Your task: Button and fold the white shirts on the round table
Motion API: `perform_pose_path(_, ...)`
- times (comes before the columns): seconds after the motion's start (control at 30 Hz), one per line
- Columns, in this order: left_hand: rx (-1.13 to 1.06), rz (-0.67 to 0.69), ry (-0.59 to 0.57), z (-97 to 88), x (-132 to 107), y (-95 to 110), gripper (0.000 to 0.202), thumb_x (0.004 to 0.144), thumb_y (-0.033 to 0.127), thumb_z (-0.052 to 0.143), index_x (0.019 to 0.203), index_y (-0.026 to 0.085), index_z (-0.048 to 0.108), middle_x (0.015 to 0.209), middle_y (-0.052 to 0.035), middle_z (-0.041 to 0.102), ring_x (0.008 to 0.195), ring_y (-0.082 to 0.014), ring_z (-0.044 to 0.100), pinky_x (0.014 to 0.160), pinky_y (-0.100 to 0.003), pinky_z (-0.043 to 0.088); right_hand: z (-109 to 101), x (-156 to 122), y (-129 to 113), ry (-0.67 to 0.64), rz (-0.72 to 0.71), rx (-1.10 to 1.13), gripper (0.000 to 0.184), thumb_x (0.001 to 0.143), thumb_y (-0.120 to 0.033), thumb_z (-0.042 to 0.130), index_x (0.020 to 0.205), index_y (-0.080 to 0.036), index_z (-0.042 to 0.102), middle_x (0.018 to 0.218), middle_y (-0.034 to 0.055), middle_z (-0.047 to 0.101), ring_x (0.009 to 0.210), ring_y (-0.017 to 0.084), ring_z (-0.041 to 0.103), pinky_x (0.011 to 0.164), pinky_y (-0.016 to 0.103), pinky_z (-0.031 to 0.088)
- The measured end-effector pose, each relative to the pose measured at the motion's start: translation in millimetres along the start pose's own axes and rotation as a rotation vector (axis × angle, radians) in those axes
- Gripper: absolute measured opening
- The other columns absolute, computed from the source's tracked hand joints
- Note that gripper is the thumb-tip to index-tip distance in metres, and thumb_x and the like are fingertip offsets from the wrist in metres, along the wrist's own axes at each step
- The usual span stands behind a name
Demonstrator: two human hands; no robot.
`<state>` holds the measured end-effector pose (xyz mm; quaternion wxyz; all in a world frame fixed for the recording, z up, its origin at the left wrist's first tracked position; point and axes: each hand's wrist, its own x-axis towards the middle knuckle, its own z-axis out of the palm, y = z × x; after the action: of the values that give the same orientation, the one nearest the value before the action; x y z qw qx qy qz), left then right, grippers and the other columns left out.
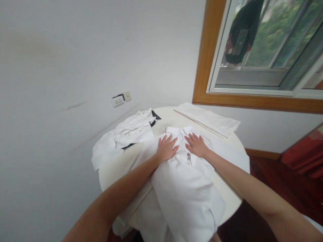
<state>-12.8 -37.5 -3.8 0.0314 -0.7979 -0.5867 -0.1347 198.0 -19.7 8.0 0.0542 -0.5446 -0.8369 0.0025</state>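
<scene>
A white collared shirt (185, 183) lies spread front-up across a round cream table (113, 168), its lower part hanging over the near edge. My left hand (166, 148) lies flat and open on the shirt's upper chest, left of the button line. My right hand (196, 144) lies flat and open on the chest just right of it. Both sets of fingers point toward the collar (176, 130). Neither hand holds anything.
A crumpled heap of white garments with black trim (131, 132) sits at the table's far left. A folded white cloth (208, 118) lies at the far right edge. A wall socket (120, 98) and a wood-framed window (252, 101) are behind. Dark red floor lies to the right.
</scene>
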Motion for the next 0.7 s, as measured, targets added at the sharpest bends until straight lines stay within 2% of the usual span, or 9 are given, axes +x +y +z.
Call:
perform_pose_path(0.13,-0.012,0.086,-0.053,-1.3,12.3,-14.8,0.056,0.091,0.057,0.038,0.142,0.035,0.041,0.151,-0.005,0.038,0.14,-0.0349,0.027,0.112,-0.058,0.019,0.3,2.0,7.1,-0.03,-0.015,0.028,0.062,0.097,-0.056,0.022,0.149,-0.024,0.03,0.156,0.01,0.025,0.144,0.029,0.015,0.112,0.056,0.014)
perform_pose_path(0.23,-0.02,0.091,-0.059,-1.1,17.4,-19.1,0.057,0.089,0.06,0.039,0.141,0.036,0.041,0.15,-0.004,0.038,0.14,-0.0337,0.027,0.113,-0.056,0.02,-1.0,7.0,10.9,-0.019,0.01,0.041,0.063,0.096,-0.058,0.021,0.149,-0.025,0.032,0.156,0.0094,0.025,0.144,0.029,0.016,0.112,0.055,0.014)
perform_pose_path(0.37,-0.011,0.097,0.024,-3.0,13.9,-19.5,0.055,0.092,0.053,0.039,0.138,0.026,0.047,0.145,-0.0081,0.045,0.135,-0.0298,0.036,0.112,-0.049,0.026,2.1,7.8,11.3,0.019,0.011,0.061,0.063,0.096,-0.059,0.023,0.147,-0.025,0.035,0.155,0.0086,0.028,0.143,0.028,0.019,0.112,0.054,0.015)
perform_pose_path(0.5,-0.002,0.121,0.163,-22.6,10.1,-31.0,0.043,0.096,0.038,0.034,0.128,0.019,0.056,0.127,-0.0077,0.061,0.119,-0.022,0.051,0.104,-0.037,0.037,0.4,1.8,10.1,0.134,-0.027,0.096,0.051,0.097,-0.05,0.029,0.138,-0.026,0.048,0.147,0.0071,0.043,0.137,0.025,0.033,0.11,0.047,0.025)
perform_pose_path(0.6,0.085,0.032,0.267,-41.6,10.5,-46.7,0.036,0.095,0.033,0.037,0.117,0.019,0.062,0.117,-0.0086,0.063,0.113,-0.0246,0.051,0.099,-0.039,0.039,-8.8,0.3,11.3,0.262,-0.001,0.1,0.04,0.097,-0.038,0.036,0.128,-0.025,0.058,0.136,0.0076,0.055,0.126,0.023,0.045,0.102,0.04,0.033)
perform_pose_path(0.7,0.196,-0.098,0.271,-50.5,9.6,-58.9,0.033,0.092,0.037,0.044,0.11,0.019,0.065,0.11,-0.0119,0.063,0.11,-0.0293,0.05,0.092,-0.042,0.04,-19.8,1.0,18.9,0.355,0.118,0.031,0.033,0.093,-0.027,0.042,0.117,-0.023,0.065,0.124,0.0093,0.062,0.115,0.026,0.05,0.094,0.04,0.037)
